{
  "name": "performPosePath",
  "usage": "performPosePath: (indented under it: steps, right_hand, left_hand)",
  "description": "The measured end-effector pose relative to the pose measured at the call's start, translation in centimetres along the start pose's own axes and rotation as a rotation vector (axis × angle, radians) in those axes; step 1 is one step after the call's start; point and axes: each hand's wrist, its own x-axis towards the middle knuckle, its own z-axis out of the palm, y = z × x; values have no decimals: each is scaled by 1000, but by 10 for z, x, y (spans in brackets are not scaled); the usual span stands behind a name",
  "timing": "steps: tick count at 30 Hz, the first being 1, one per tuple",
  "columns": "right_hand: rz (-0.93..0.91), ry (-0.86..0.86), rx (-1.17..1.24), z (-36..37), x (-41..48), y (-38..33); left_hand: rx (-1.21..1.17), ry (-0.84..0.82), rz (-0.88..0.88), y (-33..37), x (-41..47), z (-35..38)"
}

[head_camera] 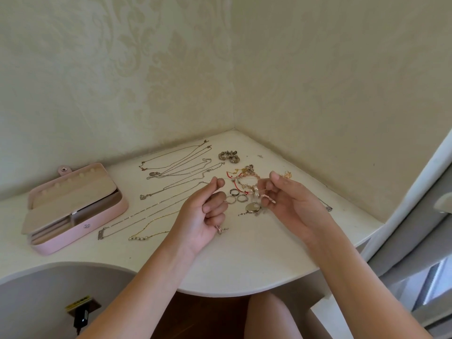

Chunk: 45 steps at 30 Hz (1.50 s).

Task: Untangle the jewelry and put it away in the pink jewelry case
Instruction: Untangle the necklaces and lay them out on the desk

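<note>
Left hand (205, 211) and right hand (288, 199) each pinched part of a rose chain (267, 199) above the tabletop (244, 265). Necklaces (156, 173) lay straightened beside the open case (105, 216); a tangle (247, 182) awaited sorting, nothing visibly stored.

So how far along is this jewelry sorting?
Partly done. Several necklaces already lie straightened on the table. In hand: the left hand and right hand each pinch a bit of rose-gold chain. Left: the tangled bracelet pile, the rings, and all the stowing; the open pink jewelry case shows no jewelry inside.
</note>
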Motion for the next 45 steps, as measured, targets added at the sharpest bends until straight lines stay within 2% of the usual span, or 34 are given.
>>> performPosePath:
  steps: [3, 7, 12, 16, 19, 22, 28, 32, 35, 45]
  right_hand:
    - [-19, -50, 145, -2, 2, 0]
    - [-68, -8, 139, -4, 5, -4]
    - [-76, 77, 164, 0, 7, -16]
    - [-90, 58, 262, 10, 9, -24]
    - [-91, 10, 325, 11, 9, -30]
    - [-76, -53, 175, 16, 8, -32]
    - [-70, -188, 2, 22, 2, -31]
    - [-86, -192, -134, 21, 1, -35]
    - [-98, -175, -229, 21, -1, -38]
    - [-120, -208, -280, 22, -1, -43]
  left_hand:
    - [28, -18, -41, 0, -1, 0]
    - [27, -134, -116, 0, -2, -3]
    - [-218, -229, -141, 6, -3, -9]
    - [-250, -218, -137, 6, -3, -9]
    - [-29, -131, -80, 4, -4, -3]
    - [260, -96, -7, -2, -8, 4]
    - [561, -36, 144, -6, -15, 20]
    - [624, 54, 289, -4, -19, 28]
    - [654, 68, 335, 0, -21, 29]
    - [775, 13, 243, 6, -21, 29]
